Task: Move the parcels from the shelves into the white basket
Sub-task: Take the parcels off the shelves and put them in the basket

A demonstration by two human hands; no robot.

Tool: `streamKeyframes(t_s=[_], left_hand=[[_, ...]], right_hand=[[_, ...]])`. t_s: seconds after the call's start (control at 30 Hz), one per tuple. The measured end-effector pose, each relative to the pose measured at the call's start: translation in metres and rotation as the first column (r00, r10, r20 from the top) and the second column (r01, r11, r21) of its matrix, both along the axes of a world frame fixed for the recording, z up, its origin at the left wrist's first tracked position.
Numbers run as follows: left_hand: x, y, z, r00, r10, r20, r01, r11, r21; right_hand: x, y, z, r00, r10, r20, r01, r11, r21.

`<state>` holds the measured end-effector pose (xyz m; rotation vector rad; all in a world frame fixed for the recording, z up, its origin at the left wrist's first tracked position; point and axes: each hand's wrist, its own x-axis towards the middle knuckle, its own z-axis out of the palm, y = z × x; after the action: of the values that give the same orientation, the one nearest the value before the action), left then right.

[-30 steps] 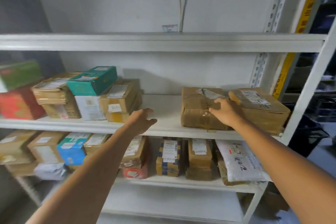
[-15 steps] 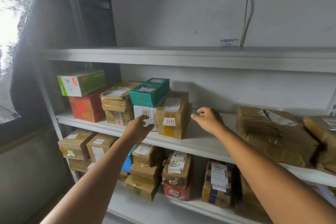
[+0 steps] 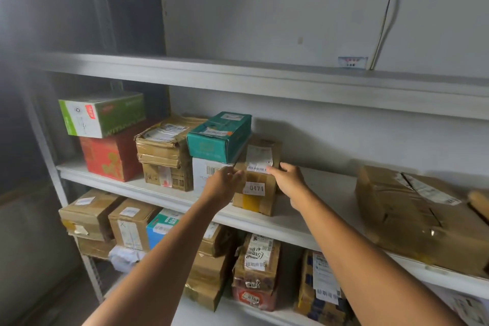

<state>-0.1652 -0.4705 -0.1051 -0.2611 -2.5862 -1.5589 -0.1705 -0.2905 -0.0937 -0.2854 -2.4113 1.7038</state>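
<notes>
Left hand (image 3: 225,185) and right hand (image 3: 289,182) reach to the middle shelf (image 3: 330,193). Their fingers curl round either side of a brown parcel (image 3: 262,156), which lies atop the 0471 box (image 3: 255,198), just beside a teal box (image 3: 219,137).

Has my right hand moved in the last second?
Yes: the right hand went left, from the large brown parcel to the 0471 box stack.
</notes>
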Motion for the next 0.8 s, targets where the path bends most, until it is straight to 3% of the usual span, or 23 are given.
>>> streamKeyframes(t_s=[0.23,0.4,0.8], left_hand=[[0.01,0.017,0.011,0.998,0.016,0.065,-0.027,0.985,0.171],[0.034,0.041,0.019,0.995,0.056,0.082,-0.072,0.976,0.206],[0.146,0.09,-0.009,0.948,0.314,0.058,-0.313,0.875,0.369]], right_hand=[[0.024,0.016,-0.001,0.993,0.085,-0.085,-0.092,0.993,-0.078],[0.054,0.045,-0.007,0.967,0.191,-0.169,-0.19,0.982,0.02],[0.132,0.086,-0.024,0.897,0.339,-0.282,-0.346,0.938,0.028]])
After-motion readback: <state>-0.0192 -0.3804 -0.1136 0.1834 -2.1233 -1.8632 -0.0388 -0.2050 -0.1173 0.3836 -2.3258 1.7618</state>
